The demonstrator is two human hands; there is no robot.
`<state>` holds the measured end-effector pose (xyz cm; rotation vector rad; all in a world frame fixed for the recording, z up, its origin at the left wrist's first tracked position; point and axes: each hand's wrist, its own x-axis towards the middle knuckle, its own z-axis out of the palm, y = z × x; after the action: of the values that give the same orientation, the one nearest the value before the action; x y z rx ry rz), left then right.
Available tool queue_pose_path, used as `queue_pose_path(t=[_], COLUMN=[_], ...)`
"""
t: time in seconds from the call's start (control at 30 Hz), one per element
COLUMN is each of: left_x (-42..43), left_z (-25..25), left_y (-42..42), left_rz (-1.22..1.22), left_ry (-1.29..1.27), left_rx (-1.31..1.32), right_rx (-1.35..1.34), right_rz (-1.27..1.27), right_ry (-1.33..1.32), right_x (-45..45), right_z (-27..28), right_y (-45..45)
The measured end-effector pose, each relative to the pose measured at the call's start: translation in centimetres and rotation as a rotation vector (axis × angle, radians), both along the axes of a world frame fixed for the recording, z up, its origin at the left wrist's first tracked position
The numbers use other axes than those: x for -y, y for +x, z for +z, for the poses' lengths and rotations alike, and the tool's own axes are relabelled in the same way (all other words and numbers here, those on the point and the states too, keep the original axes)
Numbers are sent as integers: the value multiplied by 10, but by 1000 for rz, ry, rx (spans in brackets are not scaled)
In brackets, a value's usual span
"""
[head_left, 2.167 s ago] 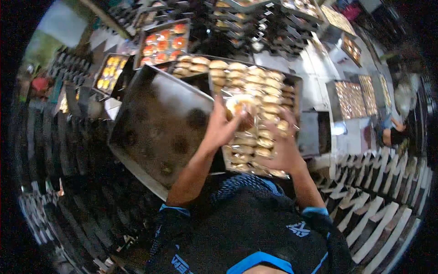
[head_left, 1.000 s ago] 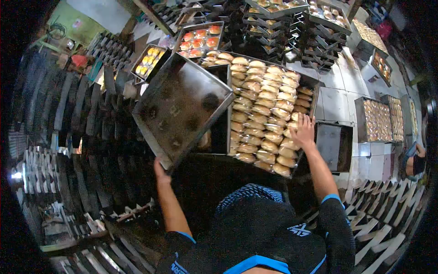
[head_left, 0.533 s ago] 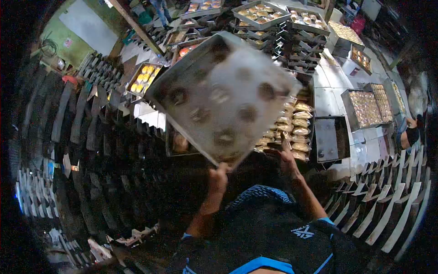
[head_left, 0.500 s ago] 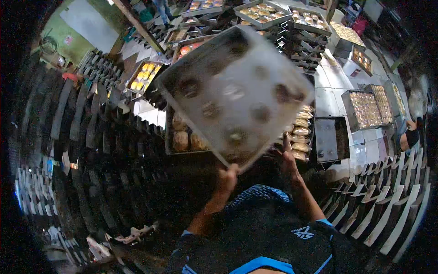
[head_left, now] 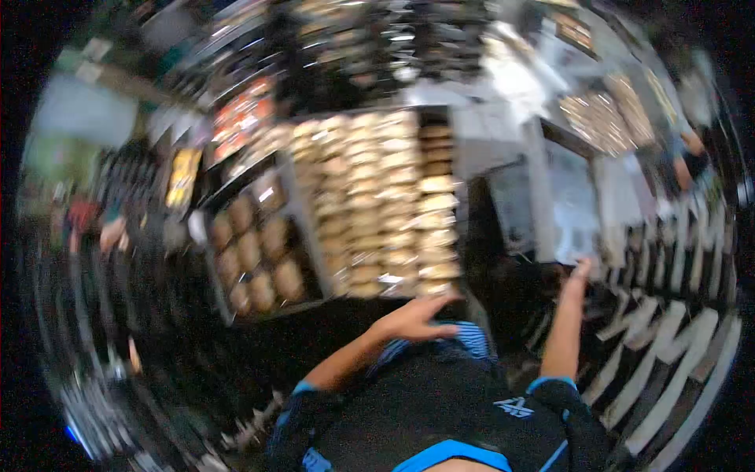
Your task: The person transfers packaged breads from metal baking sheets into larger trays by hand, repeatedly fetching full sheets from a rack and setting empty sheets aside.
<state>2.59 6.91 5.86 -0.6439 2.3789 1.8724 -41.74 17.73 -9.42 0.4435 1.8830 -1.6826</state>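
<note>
My right hand (head_left: 576, 282) is closed on the near edge of an empty metal baking tray (head_left: 569, 193) at the right, blurred by motion. That tray partly overlaps another dark-sided tray (head_left: 510, 206). My left hand (head_left: 415, 318) is off the tray, thumb and fingers apart and holding nothing. It hovers just in front of a large tray of wrapped, pale buns (head_left: 363, 204) stacked in rows. Left of these, a deep tray (head_left: 318, 267) carries several brown round breads (head_left: 250, 248).
Slatted racks (head_left: 668, 330) stand at the right, with more dark slats (head_left: 118, 315) at the left. Trays of yellow (head_left: 183, 177) and orange baked goods (head_left: 240, 118) lie at the back left. Packed goods (head_left: 605, 119) sit on the light floor, near another person's arm (head_left: 686, 165).
The empty tray, held up in front of me by both hands, has swung down to the right. My left hand has let go of it. The packed buns have come into view.
</note>
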Motion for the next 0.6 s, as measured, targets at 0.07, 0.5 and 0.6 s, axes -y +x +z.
queue_pose_path(t=[0.07, 0.5, 0.6], left_x=[11, 80, 82], left_z=[-4, 7, 4], left_y=[-26, -69, -53], left_rz=[25, 121, 215], left_ry=[129, 427, 328], left_rx=[75, 649, 631], right_rx=[-56, 201, 431], right_rz=[-285, -570, -591], right_ry=[169, 178, 470], right_x=[23, 104, 136], right_z=[-6, -251, -268], right_y=[-16, -15, 19])
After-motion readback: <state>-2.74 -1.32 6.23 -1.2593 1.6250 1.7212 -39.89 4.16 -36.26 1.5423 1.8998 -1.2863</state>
